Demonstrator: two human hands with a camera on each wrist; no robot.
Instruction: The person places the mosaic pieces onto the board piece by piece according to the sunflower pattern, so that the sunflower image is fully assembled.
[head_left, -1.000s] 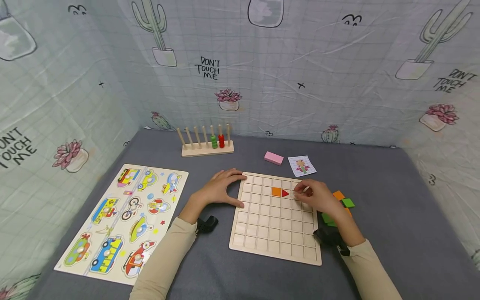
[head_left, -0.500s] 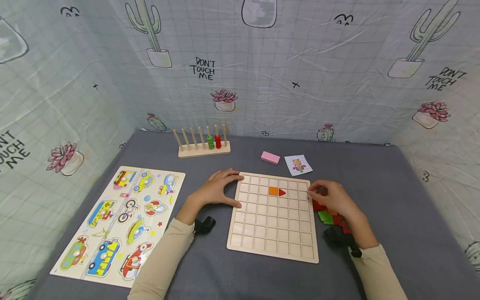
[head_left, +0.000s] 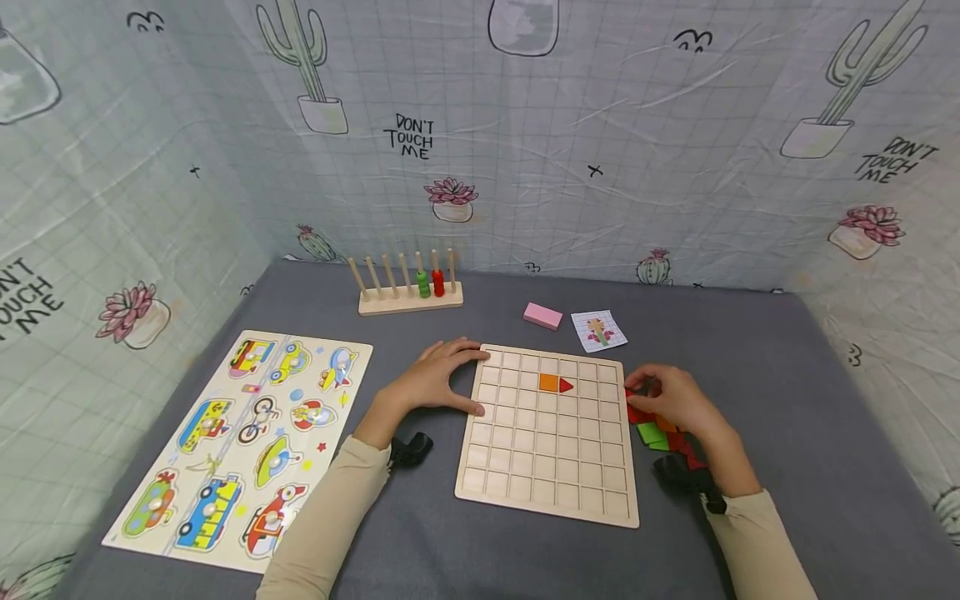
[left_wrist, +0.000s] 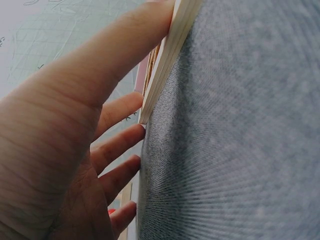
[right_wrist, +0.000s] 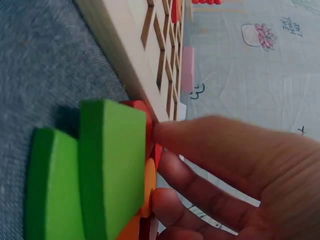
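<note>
A wooden grid board [head_left: 547, 467] lies on the grey cloth, with an orange square [head_left: 549, 382] and a red triangle [head_left: 566, 385] set side by side in its second row. My left hand [head_left: 472, 382] rests at the board's far left corner, thumb pressed flat along the left edge [left_wrist: 170, 55] and fingers straight. My right hand [head_left: 639, 390] is off the board's right edge, over a pile of red, orange and green pieces [head_left: 651, 433]. In the right wrist view its thumb and curled fingers pinch a red piece [right_wrist: 149, 125] beside the green pieces [right_wrist: 105, 170].
A vehicle peg puzzle [head_left: 247, 433] lies at the left. A wooden peg rack [head_left: 408, 298] with green and red beads stands at the back. A pink block [head_left: 542, 315] and a small picture card [head_left: 598, 329] lie behind the board. Printed cloth walls surround the table.
My right hand has left the board's upper right cells and moved right, down onto the pile of pieces. The left hand has stayed at the corner.
</note>
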